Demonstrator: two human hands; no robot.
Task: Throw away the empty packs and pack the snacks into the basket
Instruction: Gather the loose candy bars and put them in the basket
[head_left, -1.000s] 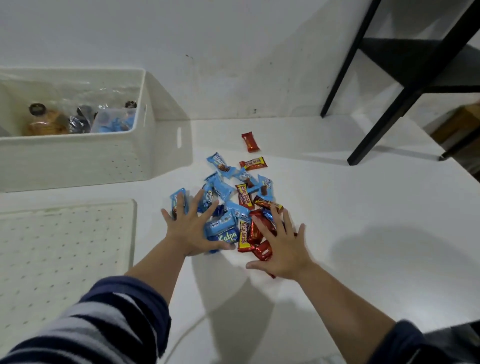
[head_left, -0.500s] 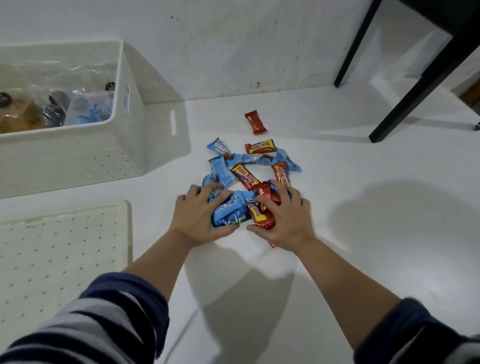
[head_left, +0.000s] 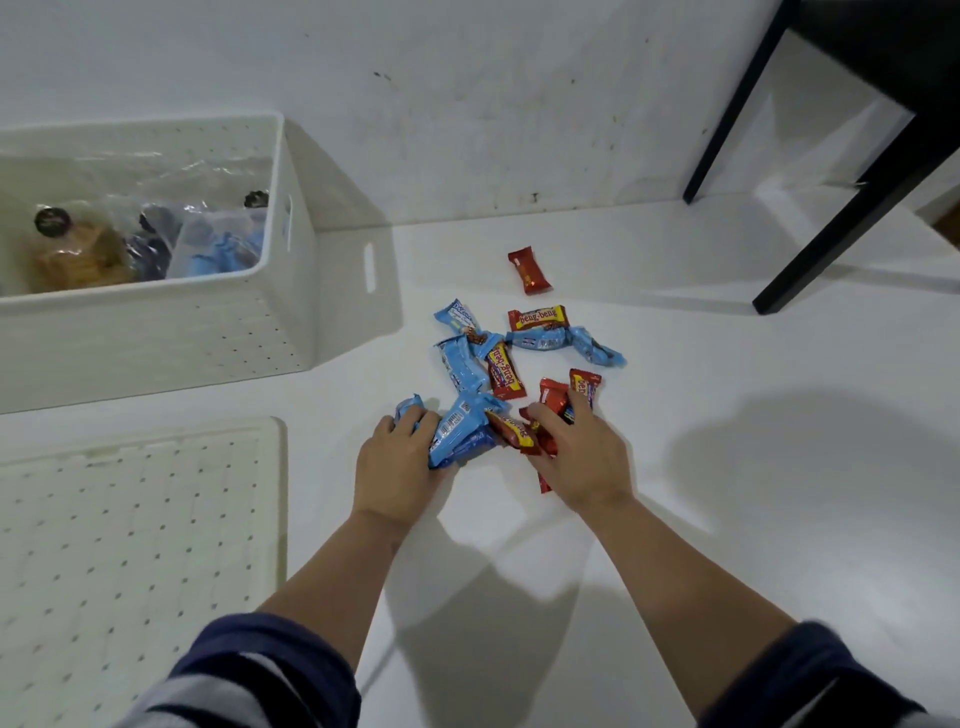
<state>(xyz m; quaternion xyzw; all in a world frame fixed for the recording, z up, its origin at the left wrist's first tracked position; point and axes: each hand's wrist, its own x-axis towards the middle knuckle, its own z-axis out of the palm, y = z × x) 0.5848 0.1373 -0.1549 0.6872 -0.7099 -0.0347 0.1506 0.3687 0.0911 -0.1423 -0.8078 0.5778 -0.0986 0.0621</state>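
Note:
Blue and red snack bars lie in a loose pile (head_left: 501, 366) on the white floor. My left hand (head_left: 400, 462) is closed around several blue bars (head_left: 460, 431) at the near left of the pile. Fingers curled, my right hand (head_left: 582, 452) grips several red bars (head_left: 556, 408) at the near right. One red bar (head_left: 529, 269) lies alone beyond the pile. The white perforated basket (head_left: 156, 332) stands at the left, holding clear bags of snacks (head_left: 202, 239).
The basket's flat white lid (head_left: 135, 545) lies on the floor at the near left. Black table legs (head_left: 831, 223) stand at the far right. A white wall (head_left: 467, 104) runs close behind the pile and the basket.
Both hands went from lying flat and spread over the pile to closing on bars. They gathered the near bars together, blue on the left, red on the right.

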